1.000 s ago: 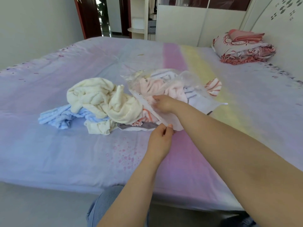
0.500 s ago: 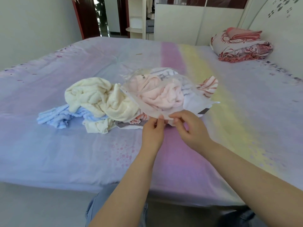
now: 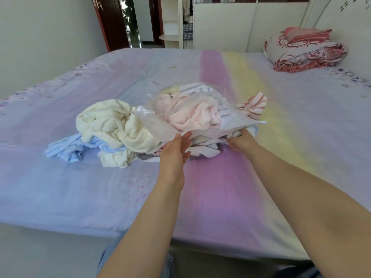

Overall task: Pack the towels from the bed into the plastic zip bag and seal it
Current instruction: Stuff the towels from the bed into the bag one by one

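A clear plastic zip bag (image 3: 160, 125) lies mid-bed, bulging with a pink towel (image 3: 192, 117) and a white striped towel (image 3: 230, 117). Its near edge is raised and stretched between my hands. My left hand (image 3: 175, 151) pinches the left end of that edge with its thumb on top. My right hand (image 3: 241, 140) grips the right end, its fingertips hidden under the plastic. Left of the bag are a cream towel (image 3: 112, 125) and a blue towel (image 3: 68, 147). A white towel (image 3: 204, 150) lies beneath the bag, and a red-striped towel (image 3: 255, 105) pokes out behind it.
The bed (image 3: 220, 187) has a pastel sheet, and its near edge is right below my arms. Folded red-patterned bedding (image 3: 305, 51) is stacked at the far right corner by the headboard. A wardrobe and an open doorway stand beyond the bed.
My right hand came out of the bag, met the left at the rim, then slid right along it. The bag's near edge now sits higher, baring the towels under it.
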